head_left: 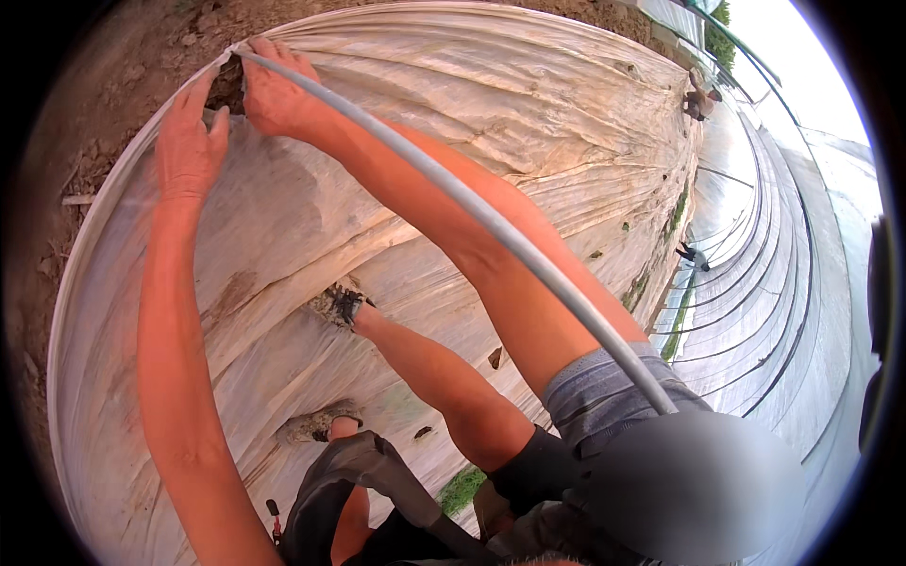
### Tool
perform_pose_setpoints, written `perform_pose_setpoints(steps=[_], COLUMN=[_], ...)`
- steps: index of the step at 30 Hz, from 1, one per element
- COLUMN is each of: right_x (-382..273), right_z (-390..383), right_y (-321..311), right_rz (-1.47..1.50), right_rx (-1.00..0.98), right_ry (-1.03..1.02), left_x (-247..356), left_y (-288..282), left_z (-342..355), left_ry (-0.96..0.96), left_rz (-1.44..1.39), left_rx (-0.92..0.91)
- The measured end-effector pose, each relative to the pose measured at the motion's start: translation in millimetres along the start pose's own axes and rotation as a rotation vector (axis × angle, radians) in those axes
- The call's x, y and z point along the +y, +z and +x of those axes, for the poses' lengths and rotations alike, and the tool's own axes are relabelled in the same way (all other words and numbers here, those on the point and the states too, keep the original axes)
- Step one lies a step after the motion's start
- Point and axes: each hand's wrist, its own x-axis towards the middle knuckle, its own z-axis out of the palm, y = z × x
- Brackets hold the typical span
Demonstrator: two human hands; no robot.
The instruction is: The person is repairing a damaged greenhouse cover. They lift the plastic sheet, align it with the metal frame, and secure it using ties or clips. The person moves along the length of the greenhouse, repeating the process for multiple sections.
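Both my hands reach to the far left edge of a large, dirty translucent plastic sheet (453,90). My left hand (189,146) lies against the sheet's rim, fingers stretched out and thumb apart. Close beside it, my right hand (278,99) has its fingers curled at the sheet's edge, seemingly gripping it; the fingertips are partly hidden. A grey metal pipe (491,217) crosses in front of my right hand and forearm. The pipe's far end meets the sheet's rim between my hands, beside a dark gap showing soil.
Bare brown soil (99,113) borders the sheet. Below are my shoes (335,307) on muddy plastic. Long plastic-covered tunnels (746,283) run along the right, where a person (698,102) crouches far off. A blurred round grey patch (698,486) covers the lower right.
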Motion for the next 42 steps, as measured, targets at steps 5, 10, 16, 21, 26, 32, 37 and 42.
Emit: perform_pose_setpoints(steps=[5, 10, 16, 21, 26, 32, 37, 42], right_x=[-53, -141, -170, -180, -255, -227, -305, -257], right_z=[3, -66, -33, 38, -96, -178, -232, -223], right_y=[-4, 10, 35, 19, 35, 41, -43, -137], right_rz=[-0.046, 0.111, -0.398, -0.432, -0.177, -0.348, -0.059, -0.399], right_rx=[-0.165, -0.253, -0.441, -0.303, -1.073, -1.052, -1.285, -1.283], right_ry=[0.229, -0.164, -0.537, -0.275, -0.57, -0.409, -0.513, -0.4], left_x=[-10, -3, 42, 83, 118, 127, 185, 271], left_y=[-69, -145, -221, -227, -212, -213, -228, -225], left_z=[-184, -386, -543, -617, -604, -645, -813, -947], left_ry=[-0.223, -0.753, -1.162, -1.37, -1.455, -1.592, -2.39, -2.246], left_rz=[0.017, -0.096, -0.086, -0.136, -0.383, -0.414, -0.363, -0.552], left_rx=[-0.147, -0.257, -0.228, -0.127, -0.054, 0.08, -0.102, -0.04])
